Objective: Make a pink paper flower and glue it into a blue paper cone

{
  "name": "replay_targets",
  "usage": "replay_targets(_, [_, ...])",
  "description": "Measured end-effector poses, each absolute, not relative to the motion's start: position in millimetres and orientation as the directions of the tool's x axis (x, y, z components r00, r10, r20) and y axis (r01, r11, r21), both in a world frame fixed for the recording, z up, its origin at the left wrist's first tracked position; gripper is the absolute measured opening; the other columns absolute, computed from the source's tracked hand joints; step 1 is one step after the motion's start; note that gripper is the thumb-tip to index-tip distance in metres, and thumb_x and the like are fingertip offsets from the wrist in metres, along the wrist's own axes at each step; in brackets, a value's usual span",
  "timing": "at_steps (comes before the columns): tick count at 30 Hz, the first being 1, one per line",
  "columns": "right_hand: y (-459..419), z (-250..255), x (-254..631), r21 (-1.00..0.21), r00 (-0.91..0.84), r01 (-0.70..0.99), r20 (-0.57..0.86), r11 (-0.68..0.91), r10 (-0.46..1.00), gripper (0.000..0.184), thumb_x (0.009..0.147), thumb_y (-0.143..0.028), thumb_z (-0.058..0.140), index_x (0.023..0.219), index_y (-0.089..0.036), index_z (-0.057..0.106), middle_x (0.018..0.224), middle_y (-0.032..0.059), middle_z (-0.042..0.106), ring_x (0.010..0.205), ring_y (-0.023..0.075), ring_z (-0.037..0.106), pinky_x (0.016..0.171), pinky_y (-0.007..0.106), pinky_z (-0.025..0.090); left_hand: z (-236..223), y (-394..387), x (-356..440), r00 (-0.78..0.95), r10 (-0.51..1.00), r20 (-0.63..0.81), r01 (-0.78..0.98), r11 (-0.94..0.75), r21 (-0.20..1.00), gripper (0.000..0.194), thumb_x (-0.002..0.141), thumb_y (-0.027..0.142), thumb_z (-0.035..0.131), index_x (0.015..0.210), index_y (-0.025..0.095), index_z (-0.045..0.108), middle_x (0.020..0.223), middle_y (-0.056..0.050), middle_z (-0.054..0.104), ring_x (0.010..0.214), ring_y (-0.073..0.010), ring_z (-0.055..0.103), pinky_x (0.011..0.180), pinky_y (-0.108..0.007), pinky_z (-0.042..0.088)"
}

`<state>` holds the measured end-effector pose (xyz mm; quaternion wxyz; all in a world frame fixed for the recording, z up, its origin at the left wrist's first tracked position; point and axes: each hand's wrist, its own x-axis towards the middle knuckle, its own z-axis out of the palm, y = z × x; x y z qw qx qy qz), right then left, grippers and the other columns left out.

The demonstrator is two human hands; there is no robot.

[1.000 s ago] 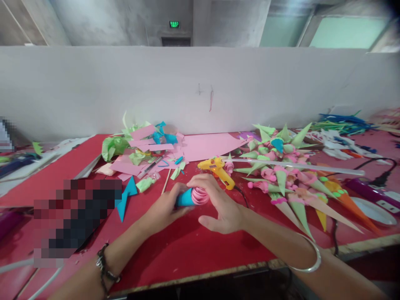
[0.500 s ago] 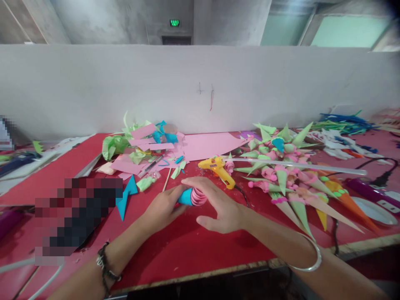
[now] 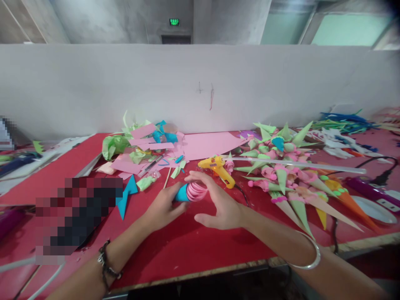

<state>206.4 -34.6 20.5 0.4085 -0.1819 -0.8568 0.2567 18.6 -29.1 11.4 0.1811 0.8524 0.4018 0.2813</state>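
In the head view my left hand [image 3: 161, 208] holds a small paper piece with a blue wrap [image 3: 181, 193] and layered pink paper loops [image 3: 196, 191] at its right end. My left fingers close round the blue part, and part of it is hidden behind them. Curved around the pink end is my right hand [image 3: 223, 204], its thumb and fingers wide apart. Whether a fingertip brushes the loops I cannot tell. A yellow glue gun [image 3: 218, 168], with a long clear glue stick [image 3: 300, 164] at its back, lies just beyond my right hand.
Many green and pink paper cones [image 3: 283, 179] are heaped at the right. Paper scraps [image 3: 146, 146] and a pink sheet [image 3: 206, 145] lie at the back. A blue cut-out [image 3: 126, 198] sits left of my hands. A purple power strip [image 3: 368, 193] stands far right.
My left hand has turned the paper piece slightly, so more of the pink loops show. My right fingers have lifted a little and spread further from it.
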Motion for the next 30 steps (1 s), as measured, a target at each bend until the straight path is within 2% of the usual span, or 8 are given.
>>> replay_targets(4, [-33.7,19.6,205.0,-0.665,-0.563,0.072,0.588,0.744,0.580,0.078,0.069,-0.028,0.063,0.130,-0.020,0.015,0.120,0.0116,0.041,0.113,0.0190,0.040,0.095,0.038,0.034,10.8,-30.4,17.7,0.543,0.763,0.350,0.519,-0.633,0.575,0.024,0.075,0.021,0.045,0.097,0.014,0.050,0.074,-0.001,0.057,0.061,-0.0118,0.050,0.057,-0.022,0.042])
replay_targets(7, [-33.7,22.6,204.8,-0.659,-0.586,0.122,0.556,0.742,0.590,0.065,0.070,-0.029,0.063,0.125,-0.021,0.029,0.118,0.0096,0.044,0.111,0.0187,0.042,0.095,0.037,0.034,7.9,-31.6,17.1,0.569,0.743,0.352,0.456,-0.642,0.617,0.032,0.078,0.025,0.043,0.108,0.015,0.047,0.087,-0.005,0.059,0.074,-0.0158,0.053,0.066,-0.026,0.045])
replay_targets(10, [-34.1,25.8,204.6,-0.642,-0.591,0.151,0.551,0.752,0.589,0.049,0.072,-0.028,0.061,0.117,-0.021,0.041,0.112,0.0079,0.048,0.107,0.0178,0.044,0.094,0.036,0.035,4.3,-32.0,17.0,0.609,0.712,0.350,0.406,-0.659,0.633,0.034,0.080,0.031,0.041,0.109,0.014,0.046,0.095,-0.009,0.058,0.082,-0.0193,0.054,0.072,-0.030,0.045])
replay_targets(15, [-33.7,25.8,203.4,-0.646,-0.576,0.156,0.555,0.747,0.600,0.039,0.073,-0.027,0.060,0.109,-0.019,0.048,0.103,0.0065,0.049,0.099,0.0162,0.047,0.088,0.033,0.039,3.9,-32.2,17.6,0.682,0.648,0.339,0.393,-0.716,0.576,0.035,0.083,0.036,0.037,0.109,0.014,0.044,0.102,-0.011,0.054,0.087,-0.0193,0.051,0.075,-0.031,0.045])
replay_targets(19, [-32.8,24.4,203.0,-0.640,-0.557,0.151,0.575,0.753,0.600,0.037,0.072,-0.027,0.061,0.106,-0.019,0.049,0.100,0.0062,0.049,0.097,0.0170,0.047,0.086,0.034,0.039,5.6,-32.1,17.9,0.680,0.656,0.328,0.446,-0.725,0.525,0.030,0.082,0.036,0.039,0.101,0.014,0.046,0.099,-0.010,0.052,0.087,-0.0182,0.049,0.077,-0.031,0.043])
replay_targets(24, [-32.9,23.7,203.1,-0.639,-0.536,0.142,0.592,0.756,0.602,0.041,0.071,-0.026,0.062,0.109,-0.021,0.047,0.100,0.0062,0.050,0.095,0.0182,0.048,0.084,0.036,0.040,7.5,-31.3,19.3,0.659,0.695,0.288,0.488,-0.686,0.539,0.033,0.081,0.035,0.043,0.109,0.016,0.043,0.104,-0.010,0.052,0.088,-0.0184,0.049,0.078,-0.030,0.043])
replay_targets(27, [-33.3,23.5,203.4,-0.648,-0.532,0.123,0.596,0.751,0.602,0.058,0.071,-0.024,0.061,0.122,-0.021,0.035,0.105,0.0071,0.050,0.096,0.0175,0.048,0.086,0.035,0.040,9.0,-31.6,20.3,0.674,0.680,0.288,0.458,-0.691,0.559,0.026,0.082,0.035,0.042,0.099,0.016,0.048,0.096,-0.008,0.055,0.083,-0.0168,0.051,0.075,-0.028,0.043])
replay_targets(30, [-33.6,24.3,204.1,-0.615,-0.543,0.131,0.611,0.777,0.576,0.056,0.073,-0.024,0.059,0.124,-0.022,0.034,0.112,0.0076,0.050,0.104,0.0183,0.046,0.091,0.036,0.036,9.2,-32.5,20.3,0.676,0.695,0.245,0.466,-0.660,0.589,0.024,0.082,0.036,0.041,0.087,0.015,0.050,0.087,-0.006,0.056,0.077,-0.0155,0.052,0.071,-0.027,0.043])
